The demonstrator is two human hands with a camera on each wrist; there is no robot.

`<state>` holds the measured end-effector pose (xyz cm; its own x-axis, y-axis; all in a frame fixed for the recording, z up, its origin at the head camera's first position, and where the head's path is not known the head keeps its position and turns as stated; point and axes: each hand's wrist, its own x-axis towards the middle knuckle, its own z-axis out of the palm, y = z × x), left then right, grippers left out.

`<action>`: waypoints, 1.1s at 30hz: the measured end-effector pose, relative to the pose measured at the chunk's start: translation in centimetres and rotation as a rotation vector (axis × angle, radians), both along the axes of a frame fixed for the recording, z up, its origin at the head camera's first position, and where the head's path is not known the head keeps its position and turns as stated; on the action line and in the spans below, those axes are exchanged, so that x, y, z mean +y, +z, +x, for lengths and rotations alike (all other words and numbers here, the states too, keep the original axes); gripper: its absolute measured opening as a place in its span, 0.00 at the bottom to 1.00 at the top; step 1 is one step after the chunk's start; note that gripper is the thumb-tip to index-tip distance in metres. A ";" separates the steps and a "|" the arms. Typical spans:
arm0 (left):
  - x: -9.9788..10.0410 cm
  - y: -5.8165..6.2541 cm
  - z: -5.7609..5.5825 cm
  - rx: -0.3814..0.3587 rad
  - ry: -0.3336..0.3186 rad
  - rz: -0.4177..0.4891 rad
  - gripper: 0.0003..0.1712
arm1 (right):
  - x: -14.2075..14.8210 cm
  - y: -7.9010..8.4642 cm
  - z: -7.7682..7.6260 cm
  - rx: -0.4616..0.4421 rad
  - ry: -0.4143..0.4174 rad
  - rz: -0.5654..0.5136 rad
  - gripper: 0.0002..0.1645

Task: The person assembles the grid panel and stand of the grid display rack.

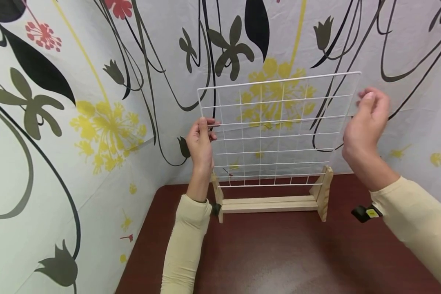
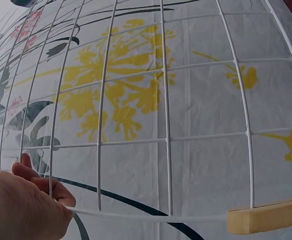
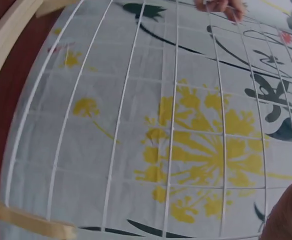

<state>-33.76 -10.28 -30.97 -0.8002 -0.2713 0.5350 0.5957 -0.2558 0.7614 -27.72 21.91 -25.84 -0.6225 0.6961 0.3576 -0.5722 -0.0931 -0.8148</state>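
A white wire grid panel (image 1: 275, 122) stands upright, slightly tilted, between the uprights of a light wooden stand (image 1: 268, 205). My left hand (image 1: 200, 143) pinches the panel's left edge, thumb in front and fingers reaching behind the wires. At the panel's right edge is my right hand (image 1: 365, 122), its fingers bent and the thumb near them. Its contact with the wire is unclear. In the right wrist view only part of the right hand (image 3: 288, 212) shows, beside the grid's edge. The left wrist view has the left hand (image 2: 28, 205) around an edge wire and one wooden upright (image 2: 266, 215).
The stand rests on a dark red-brown table (image 1: 279, 249), close to its back edge. A floral-patterned sheet (image 1: 150, 94) hangs behind and on the left, near the panel. Dark wrist devices (image 1: 365, 213) are strapped under the sleeves.
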 end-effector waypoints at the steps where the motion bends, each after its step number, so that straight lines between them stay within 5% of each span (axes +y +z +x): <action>1: 0.0 0.0 -0.1 -0.004 -0.004 0.002 0.18 | 0.4 -0.3 -0.2 -0.020 0.071 -0.060 0.13; 6: -0.1 0.2 0.0 -0.017 -0.017 -0.004 0.18 | 1.0 -1.8 -0.9 -0.019 0.222 -0.089 0.19; 11: -0.2 0.1 0.2 -0.020 -0.038 -0.027 0.18 | 1.3 -2.6 -1.4 0.068 0.197 -0.064 0.16; 33: -1.9 -1.6 0.7 -0.081 -0.081 -0.086 0.22 | 2.1 -4.2 -1.7 0.088 0.196 0.124 0.17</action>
<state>-33.11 -12.13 -32.53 -0.8591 -0.1601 0.4862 0.5115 -0.2328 0.8272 -29.40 23.97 -30.00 -0.7038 0.5128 0.4917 -0.6225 -0.1116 -0.7747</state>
